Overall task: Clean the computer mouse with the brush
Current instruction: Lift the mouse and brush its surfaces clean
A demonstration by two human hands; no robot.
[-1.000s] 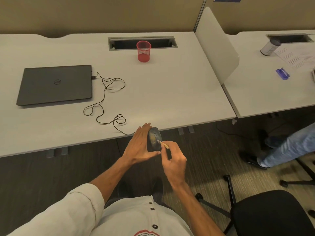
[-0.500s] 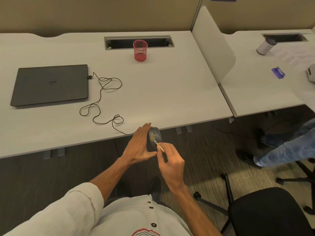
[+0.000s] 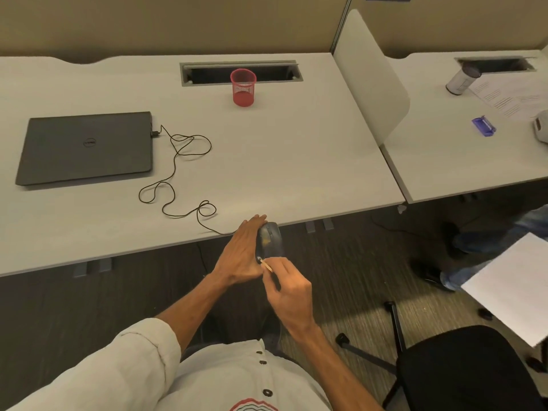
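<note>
A dark grey computer mouse [image 3: 271, 238] is held just off the desk's front edge, its top turned toward me. My left hand [image 3: 241, 252] grips it from the left side, fingers stretched along it. My right hand [image 3: 289, 289] pinches a small brush with a light wooden handle [image 3: 266, 265], whose tip touches the near end of the mouse. The mouse's thin black cable [image 3: 175, 179] loops across the desk to a closed dark laptop [image 3: 86, 146].
A red mesh cup [image 3: 243, 87] stands by the cable slot [image 3: 240, 73] at the back of the white desk [image 3: 296, 161]. A divider panel [image 3: 370, 87] separates the right desk holding a can, papers and a blue item. A black chair [image 3: 462, 369] is at lower right, and a white sheet [image 3: 516, 286] and a person's legs are on the right.
The brush tip has slid from the mouse's middle down to its near end. A white sheet has come into view at the right. My left hand keeps its grip.
</note>
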